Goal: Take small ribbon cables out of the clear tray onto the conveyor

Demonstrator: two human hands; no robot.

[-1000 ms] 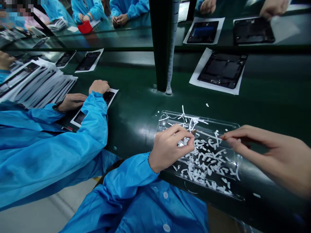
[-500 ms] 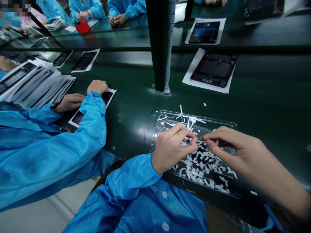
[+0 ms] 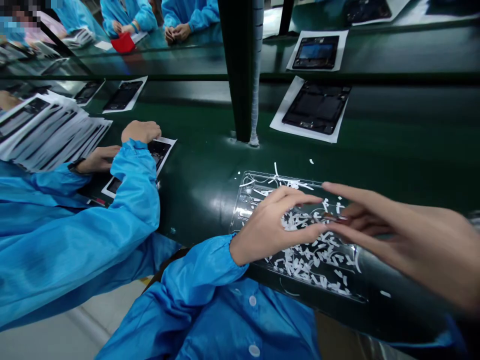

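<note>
My left hand [image 3: 277, 225] hovers over a clear plastic tray [image 3: 234, 212], thumb and index finger stretched apart with nothing plainly gripped between them. Its thumb tip comes close to my right thumb. My right hand [image 3: 401, 240] is partly smeared by motion, index finger raised. A small, thin, brownish strip [image 3: 332, 217] shows between its thumb and curled fingers; its exact kind is too small to make out. Many white paper-like scraps [image 3: 300, 267] are scattered in the tray beneath both hands.
A dark post [image 3: 240, 75] rises from the green bench [image 3: 195, 180]. Dark flat panels on white sheets [image 3: 315, 107] lie beyond it. To the left, a co-worker's blue sleeve [image 3: 135, 175] reaches over another panel, near a stack of sheeted panels [image 3: 56, 135].
Both hands were pinched together over the tray; now their fingers are spread, and my right hand has shifted slightly right. The brownish strip shows more clearly. The view has shifted slightly.
</note>
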